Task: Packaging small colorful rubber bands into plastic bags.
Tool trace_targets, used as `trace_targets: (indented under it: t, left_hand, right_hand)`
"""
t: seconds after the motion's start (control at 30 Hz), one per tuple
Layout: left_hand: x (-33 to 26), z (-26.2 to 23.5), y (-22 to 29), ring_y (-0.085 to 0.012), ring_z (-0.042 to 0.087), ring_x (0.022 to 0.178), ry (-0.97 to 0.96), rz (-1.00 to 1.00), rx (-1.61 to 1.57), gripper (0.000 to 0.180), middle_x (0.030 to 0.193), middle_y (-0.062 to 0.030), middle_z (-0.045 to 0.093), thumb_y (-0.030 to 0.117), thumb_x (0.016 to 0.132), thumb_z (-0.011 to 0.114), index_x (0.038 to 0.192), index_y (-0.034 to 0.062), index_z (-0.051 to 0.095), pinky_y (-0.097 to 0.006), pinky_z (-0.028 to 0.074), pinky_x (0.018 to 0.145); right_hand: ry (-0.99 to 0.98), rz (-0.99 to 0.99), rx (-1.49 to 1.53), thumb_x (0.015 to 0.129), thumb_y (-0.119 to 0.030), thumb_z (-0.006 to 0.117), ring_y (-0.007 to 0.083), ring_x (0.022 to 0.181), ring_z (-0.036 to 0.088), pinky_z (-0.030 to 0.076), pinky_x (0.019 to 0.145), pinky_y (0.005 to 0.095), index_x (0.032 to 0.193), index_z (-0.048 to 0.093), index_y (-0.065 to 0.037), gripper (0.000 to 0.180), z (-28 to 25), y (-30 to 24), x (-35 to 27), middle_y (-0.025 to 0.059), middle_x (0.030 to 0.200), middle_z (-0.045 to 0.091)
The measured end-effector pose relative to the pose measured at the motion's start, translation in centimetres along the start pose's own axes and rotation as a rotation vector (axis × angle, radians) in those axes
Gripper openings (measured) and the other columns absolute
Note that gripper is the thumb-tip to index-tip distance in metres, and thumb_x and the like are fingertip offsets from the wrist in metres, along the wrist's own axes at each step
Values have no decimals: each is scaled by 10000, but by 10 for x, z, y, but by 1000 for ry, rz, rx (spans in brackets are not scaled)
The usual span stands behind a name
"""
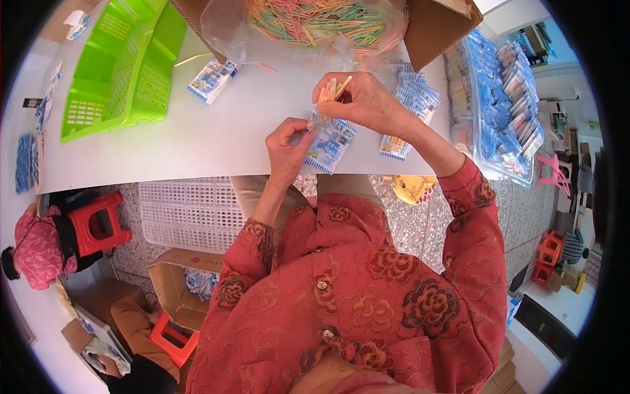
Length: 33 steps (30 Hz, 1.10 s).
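My left hand (287,146) pinches the top of a small blue-and-white printed packet (330,146) and holds it over the white table (190,138). My right hand (362,100) grips a small bunch of thin pale sticks (333,89) at the packet's mouth. A clear bag of coloured sticks (315,23) lies open in a cardboard box (433,29) just beyond my hands. Filled packets (415,98) are stacked to the right of my right hand.
Green plastic baskets (125,62) stand at the table's far left, with a loose packet (211,80) near them. A clear bin of packets (499,98) sits at the right. Under the table are a white crate (190,213), red stools (98,223) and a cardboard box (184,282).
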<state>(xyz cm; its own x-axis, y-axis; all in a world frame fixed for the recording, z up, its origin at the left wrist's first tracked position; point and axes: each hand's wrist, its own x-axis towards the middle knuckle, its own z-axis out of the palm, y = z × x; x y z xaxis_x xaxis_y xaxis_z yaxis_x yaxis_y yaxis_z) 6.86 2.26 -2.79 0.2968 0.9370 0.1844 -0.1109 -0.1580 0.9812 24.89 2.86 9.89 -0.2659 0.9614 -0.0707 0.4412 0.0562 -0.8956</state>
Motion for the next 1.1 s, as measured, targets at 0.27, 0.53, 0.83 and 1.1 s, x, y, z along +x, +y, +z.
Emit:
trace_targets:
  t: [0.27, 0.53, 0.83, 1.1]
  left_hand:
    - [1, -1, -1, -80, 577, 739, -2, 13, 5, 92, 826, -38, 647, 3, 796, 679, 877, -24, 645, -222, 470, 678]
    - [0, 0, 3, -80, 587, 800, -14, -27, -50, 83, 881, -37, 640, -24, 817, 658, 899, -28, 645, -215, 477, 728]
    - [0, -2, 0, -98, 593, 788, -6, 6, -29, 101, 880, -61, 646, -34, 801, 662, 899, -46, 642, -226, 482, 711]
    - [0, -1, 0, -101, 591, 801, -38, 34, -43, 104, 887, -60, 644, -34, 800, 658, 900, -45, 632, -227, 478, 737]
  right_hand:
    - [20, 16, -31, 924, -227, 567, 41, 693, 528, 433, 608, 208, 970, 660, -12, 239, -2, 2, 2, -6, 791, 607]
    - [120, -144, -149, 992, -254, 425, 155, 961, 555, 421, 876, 298, 1020, 666, -10, 343, 0, 7, 2, 64, 962, 636]
    - [156, -221, 53, 988, -234, 431, 181, 1033, 543, 405, 923, 302, 1014, 647, 15, 331, -2, -10, -5, 89, 1068, 616]
    - [97, -117, -43, 980, -242, 458, 167, 988, 563, 435, 872, 285, 1135, 591, 12, 325, 25, 17, -6, 97, 1084, 599]
